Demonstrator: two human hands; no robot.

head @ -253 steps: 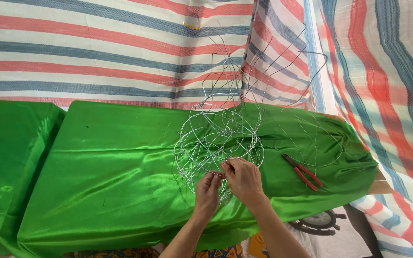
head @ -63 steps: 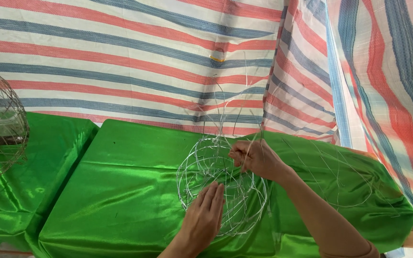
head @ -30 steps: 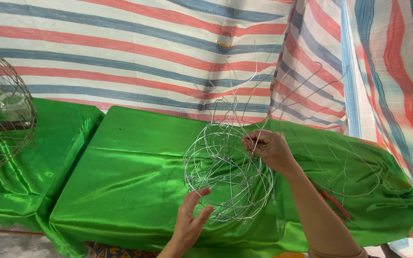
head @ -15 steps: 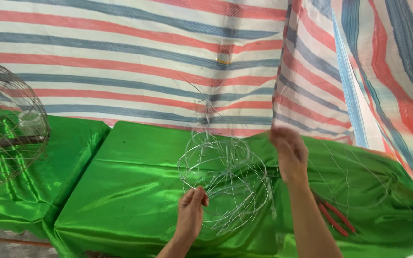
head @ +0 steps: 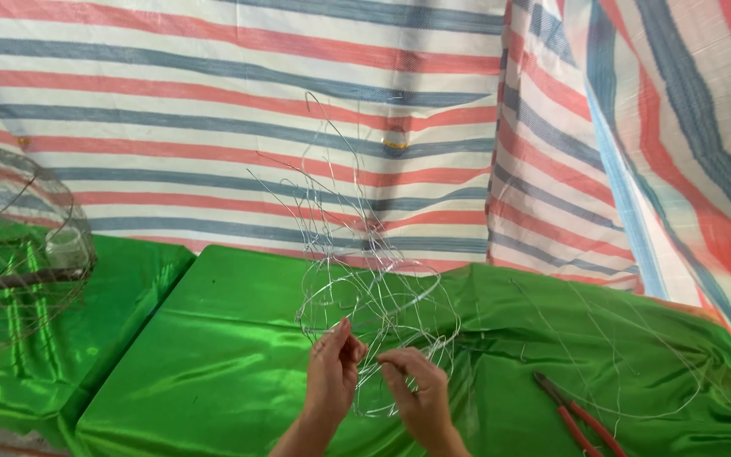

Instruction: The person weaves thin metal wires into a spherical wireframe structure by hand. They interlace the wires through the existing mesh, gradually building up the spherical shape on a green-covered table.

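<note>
I've got both hands pinching the wire frame (head: 365, 296), left hand (head: 332, 372) and right hand (head: 416, 393) fingers closed on strands; loose ends could spring and snag.

No packages, labels, signs or screens anywhere in this shot, nothing boxed, tagged or printed that I can spot.
</note>
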